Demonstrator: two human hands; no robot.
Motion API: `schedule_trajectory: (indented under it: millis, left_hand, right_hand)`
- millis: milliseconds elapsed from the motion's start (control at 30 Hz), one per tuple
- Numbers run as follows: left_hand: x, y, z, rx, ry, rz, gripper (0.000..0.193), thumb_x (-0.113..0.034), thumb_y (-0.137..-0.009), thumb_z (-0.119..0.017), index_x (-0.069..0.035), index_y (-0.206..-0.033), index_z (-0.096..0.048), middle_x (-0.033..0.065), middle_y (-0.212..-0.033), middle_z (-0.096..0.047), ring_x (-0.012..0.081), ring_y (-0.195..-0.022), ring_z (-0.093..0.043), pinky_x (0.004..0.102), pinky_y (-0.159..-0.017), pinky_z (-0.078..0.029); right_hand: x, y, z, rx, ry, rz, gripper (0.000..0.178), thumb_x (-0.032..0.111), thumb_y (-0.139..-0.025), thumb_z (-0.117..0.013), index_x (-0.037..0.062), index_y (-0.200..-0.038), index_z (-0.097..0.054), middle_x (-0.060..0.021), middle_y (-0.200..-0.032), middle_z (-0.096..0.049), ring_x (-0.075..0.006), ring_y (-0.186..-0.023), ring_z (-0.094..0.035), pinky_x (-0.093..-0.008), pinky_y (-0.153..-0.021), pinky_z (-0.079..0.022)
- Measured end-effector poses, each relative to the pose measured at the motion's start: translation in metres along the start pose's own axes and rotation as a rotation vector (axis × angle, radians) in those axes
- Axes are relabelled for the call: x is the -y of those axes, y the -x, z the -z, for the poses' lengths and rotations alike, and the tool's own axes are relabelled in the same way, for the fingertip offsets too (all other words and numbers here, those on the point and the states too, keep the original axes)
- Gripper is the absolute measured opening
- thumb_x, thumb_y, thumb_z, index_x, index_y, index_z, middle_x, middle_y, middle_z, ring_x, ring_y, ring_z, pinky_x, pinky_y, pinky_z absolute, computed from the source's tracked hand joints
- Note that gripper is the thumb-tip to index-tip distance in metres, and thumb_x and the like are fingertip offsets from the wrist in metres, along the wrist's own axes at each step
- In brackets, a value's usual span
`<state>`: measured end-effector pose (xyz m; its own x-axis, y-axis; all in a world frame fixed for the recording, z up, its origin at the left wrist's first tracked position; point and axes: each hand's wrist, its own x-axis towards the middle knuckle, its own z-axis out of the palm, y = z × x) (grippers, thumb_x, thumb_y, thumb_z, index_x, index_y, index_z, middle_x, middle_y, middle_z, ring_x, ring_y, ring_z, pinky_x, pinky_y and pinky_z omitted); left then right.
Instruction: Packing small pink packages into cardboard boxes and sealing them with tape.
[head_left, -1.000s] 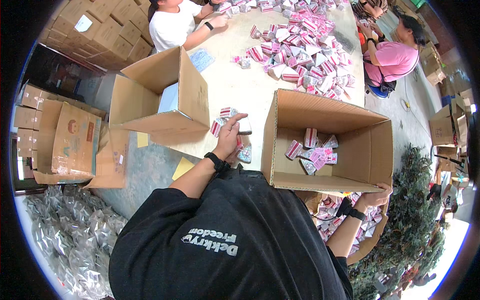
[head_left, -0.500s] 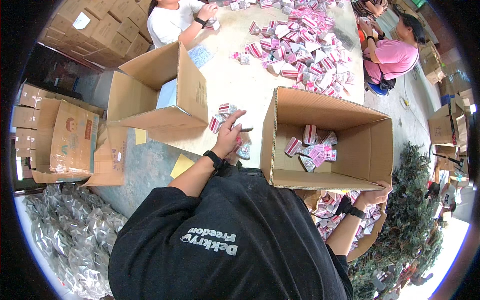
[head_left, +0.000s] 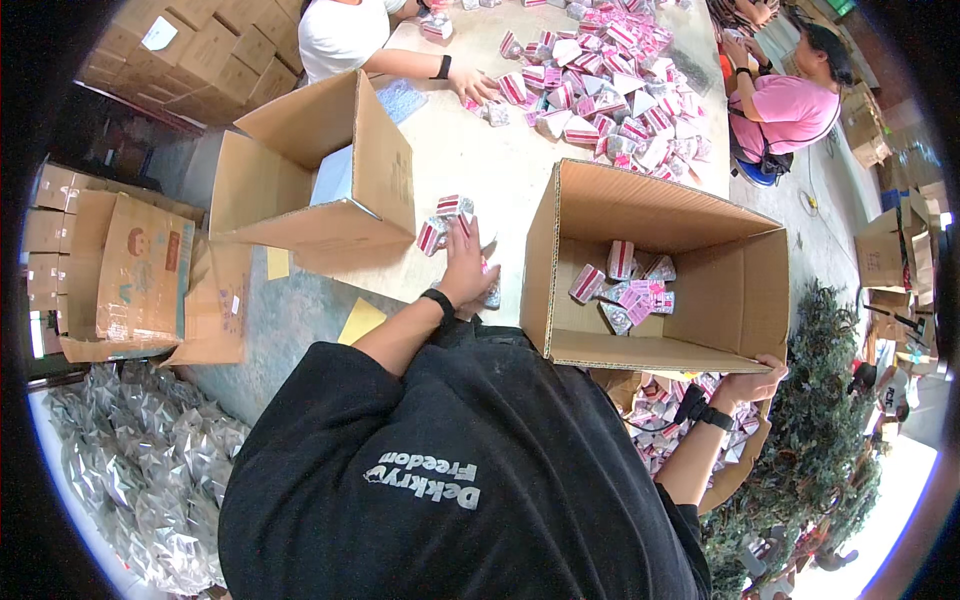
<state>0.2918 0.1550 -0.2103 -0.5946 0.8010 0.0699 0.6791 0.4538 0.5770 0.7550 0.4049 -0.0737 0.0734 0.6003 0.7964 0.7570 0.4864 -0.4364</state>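
Observation:
My left hand [head_left: 466, 268], a black band on its wrist, lies flat with stretched fingers on a small heap of red-and-white packets [head_left: 441, 222] on the pale table [head_left: 470, 165]. Just to its right stands a large open cardboard box [head_left: 600, 205] with several of the same packets [head_left: 628, 288] on its bottom. My right hand [head_left: 752, 384], also wearing a black wristband, grips the near right corner of that box from below.
A second open box [head_left: 300, 190] stands at the left. A large pile of packets [head_left: 610, 90] covers the far table, where a person in white [head_left: 345, 35] and a person in pink [head_left: 785, 105] work. Stacked cartons [head_left: 110, 260] and silver bags [head_left: 140, 470] lie at the left.
My left hand has stayed on the small heap, its fingers shifting slightly. The person in white has reached a hand towards the big pile. My right hand has kept its hold.

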Motion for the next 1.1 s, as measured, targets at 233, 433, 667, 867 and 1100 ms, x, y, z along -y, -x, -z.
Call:
schedule_trajectory:
  millis: [233, 433, 667, 867, 1100]
  left_hand:
    - [0.005, 0.035, -0.024, 0.409, -0.515, -0.526, 0.051, -0.023, -0.084, -0.061, -0.006, -0.13, -0.05, 0.0276, -0.134, -0.045, 0.0385, -0.13, -0.04, 0.0532, -0.105, -0.029]
    - [-0.019, 0.012, 0.009, 0.596, -0.312, -0.246, 0.044, -0.025, -0.078, -0.074, -0.012, -0.118, -0.06, 0.0161, -0.102, -0.06, 0.0297, -0.105, -0.055, 0.0451, -0.089, -0.041]
    - [0.005, -0.01, 0.06, 0.506, 1.579, 0.512, 0.05, -0.026, -0.092, -0.056, -0.003, -0.134, -0.043, 0.02, -0.108, -0.066, 0.0244, -0.086, -0.068, 0.0338, -0.071, -0.057]
    - [0.008, -0.015, 0.077, 0.273, 1.845, 0.502, 0.052, -0.025, -0.092, -0.054, 0.002, -0.136, -0.043, 0.0253, -0.112, -0.065, 0.0289, -0.093, -0.069, 0.0385, -0.08, -0.059]
    - [0.029, -0.01, 0.068, 0.352, 1.617, 0.389, 0.053, -0.02, -0.089, -0.057, 0.002, -0.134, -0.042, 0.0199, -0.115, -0.061, 0.0268, -0.102, -0.065, 0.0372, -0.091, -0.054]
  right_hand:
    - [0.054, -0.016, -0.002, -0.009, -0.056, -0.383, 0.064, 0.05, -0.102, -0.031, 0.0035, -0.066, -0.056, -0.0096, -0.065, -0.055, -0.0246, -0.061, -0.053, -0.039, -0.061, -0.045]
    - [0.032, -0.006, 0.005, 0.003, -0.137, -0.355, 0.048, 0.043, -0.101, -0.042, 0.0039, -0.075, -0.053, -0.0081, -0.067, -0.057, -0.0251, -0.06, -0.054, -0.0386, -0.061, -0.046]
    - [0.045, -0.011, 0.0, -0.052, -0.188, -0.545, 0.062, 0.049, -0.101, -0.033, 0.0025, -0.068, -0.057, -0.0076, -0.065, -0.056, -0.0233, -0.061, -0.054, -0.0376, -0.065, -0.045]
    - [0.052, -0.015, -0.003, -0.069, -0.166, -0.521, 0.062, 0.05, -0.101, -0.032, 0.0042, -0.068, -0.059, -0.0076, -0.066, -0.057, -0.0212, -0.061, -0.054, -0.0375, -0.061, -0.045]
    - [0.024, -0.008, -0.003, -0.044, 0.038, -0.226, 0.063, 0.047, -0.103, -0.027, 0.0035, -0.066, -0.053, -0.0098, -0.068, -0.058, -0.0265, -0.059, -0.052, -0.041, -0.067, -0.046]
